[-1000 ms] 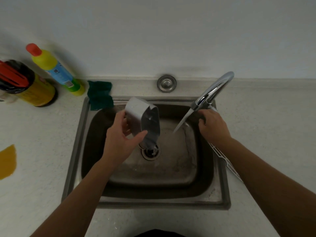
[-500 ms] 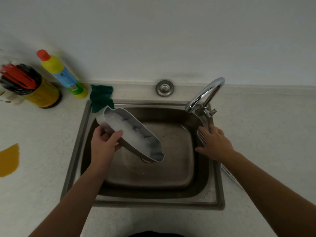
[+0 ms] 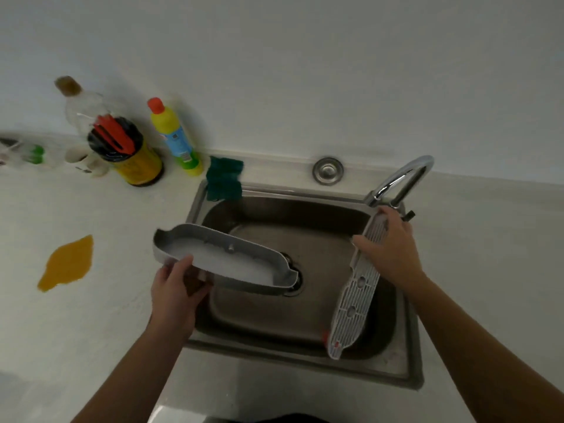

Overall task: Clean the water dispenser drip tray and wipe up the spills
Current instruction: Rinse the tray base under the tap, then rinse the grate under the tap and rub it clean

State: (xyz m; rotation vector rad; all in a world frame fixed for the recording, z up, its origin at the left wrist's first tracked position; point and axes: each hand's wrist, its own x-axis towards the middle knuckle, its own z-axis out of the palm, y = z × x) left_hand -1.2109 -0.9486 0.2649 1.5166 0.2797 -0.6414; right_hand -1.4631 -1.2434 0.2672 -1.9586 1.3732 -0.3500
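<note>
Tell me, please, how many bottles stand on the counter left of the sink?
2: a clear bottle with a brown cap by the wall, and a yellow bottle with a red cap beside the green sponge. More may hide in the blurred left edge.

We see two bare forearms rising from the bottom of the view, one from about 7 o'clock and one from about 5 o'clock. Neither arm carries a sleeve, cuff, watch, bracelet or band anywhere along its visible length. The left hand (image 3: 175,296) is bare, with no glove and no ring that we can make out. The right hand (image 3: 393,254) is likewise ungloved, and its fingers (image 3: 363,241) show no rings. The nails look short, though the picture is too soft for us to be sure. At 6 o'clock, on the bottom edge, a dark patch of clothing shows, too small to identify.
</note>
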